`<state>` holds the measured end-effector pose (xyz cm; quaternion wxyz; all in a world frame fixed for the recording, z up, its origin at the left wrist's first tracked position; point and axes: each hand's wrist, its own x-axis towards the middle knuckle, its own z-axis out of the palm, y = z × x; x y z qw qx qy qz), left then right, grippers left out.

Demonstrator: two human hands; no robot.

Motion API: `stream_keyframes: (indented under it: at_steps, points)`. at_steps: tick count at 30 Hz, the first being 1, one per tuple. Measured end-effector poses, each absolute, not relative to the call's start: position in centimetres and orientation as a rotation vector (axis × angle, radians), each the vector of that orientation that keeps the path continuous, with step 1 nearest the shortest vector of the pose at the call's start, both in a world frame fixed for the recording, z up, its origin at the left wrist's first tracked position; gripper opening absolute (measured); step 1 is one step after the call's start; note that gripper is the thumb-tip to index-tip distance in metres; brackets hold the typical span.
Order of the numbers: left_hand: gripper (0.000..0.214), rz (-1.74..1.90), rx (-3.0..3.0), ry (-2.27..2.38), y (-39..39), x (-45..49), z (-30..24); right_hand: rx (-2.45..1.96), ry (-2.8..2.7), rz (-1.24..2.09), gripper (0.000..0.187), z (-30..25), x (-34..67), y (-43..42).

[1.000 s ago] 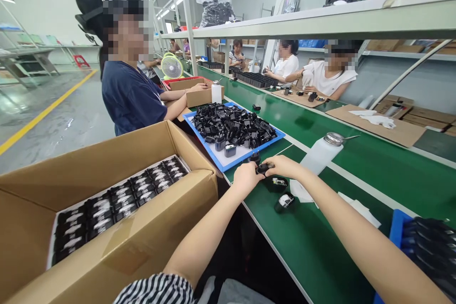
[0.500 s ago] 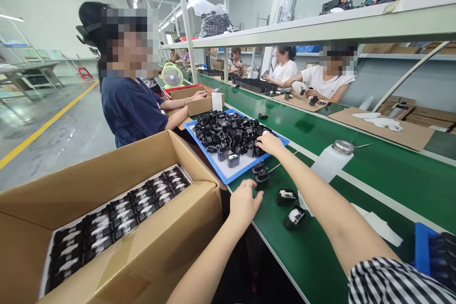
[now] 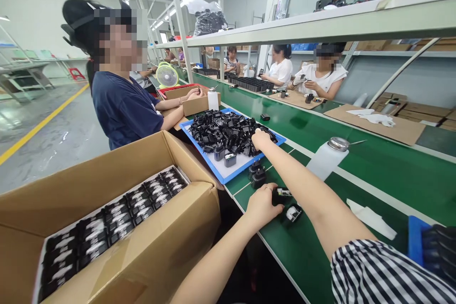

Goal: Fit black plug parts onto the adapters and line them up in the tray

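Note:
My left hand (image 3: 262,206) is at the near edge of the green bench, its thumb and fingers around an open black adapter housing (image 3: 283,193). A second open housing (image 3: 293,214), with white material inside, lies just beside it. Over the right side of a blue-rimmed tray (image 3: 228,179), my right hand (image 3: 261,140) reaches into a heap of black adapter parts (image 3: 228,128). Its fingers are bent in, and what they hold is hidden. Two black plug pieces with pins (image 3: 257,175) stand between the tray and my left hand.
On my left stands an open cardboard box (image 3: 192,218) with rows of black units. A white dispenser bottle (image 3: 327,159), white paper (image 3: 370,218) and a blue bin (image 3: 415,242) are to the right. A co-worker (image 3: 124,104) sits beyond the box; others work across the bench.
My left hand has moved right and closed around the nearer open housing. My right hand stays at the heap, its fingers more curled. The view has shifted slightly.

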<state>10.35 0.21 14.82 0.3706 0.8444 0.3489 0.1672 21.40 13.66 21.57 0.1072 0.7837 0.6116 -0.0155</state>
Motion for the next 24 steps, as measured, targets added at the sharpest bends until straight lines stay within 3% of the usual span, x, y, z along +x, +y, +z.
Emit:
stream_keyframes:
  at_steps: [9, 16, 21, 24]
  points:
    - [0.035, 0.469, 2.21, 0.92, 0.4, 11.5, 14.5, 2.623, 1.911, -0.068, 0.04, 22.3, 22.2, 11.9]
    - [0.036, 0.527, 2.175, 0.912, 0.4, 11.4, 14.3, 2.808, 2.051, 0.022, 0.025, 24.8, 23.8, 6.4]
    - [0.034, 0.618, 2.087, 0.84, 0.6, 11.5, 14.1, 2.69, 2.263, -0.276, 0.024, 24.2, 24.7, -0.6]
    - [0.037, 0.653, 1.969, 0.769, 0.7, 11.7, 13.9, 2.726, 2.308, -0.467, 0.014, 21.9, 24.9, -3.6]
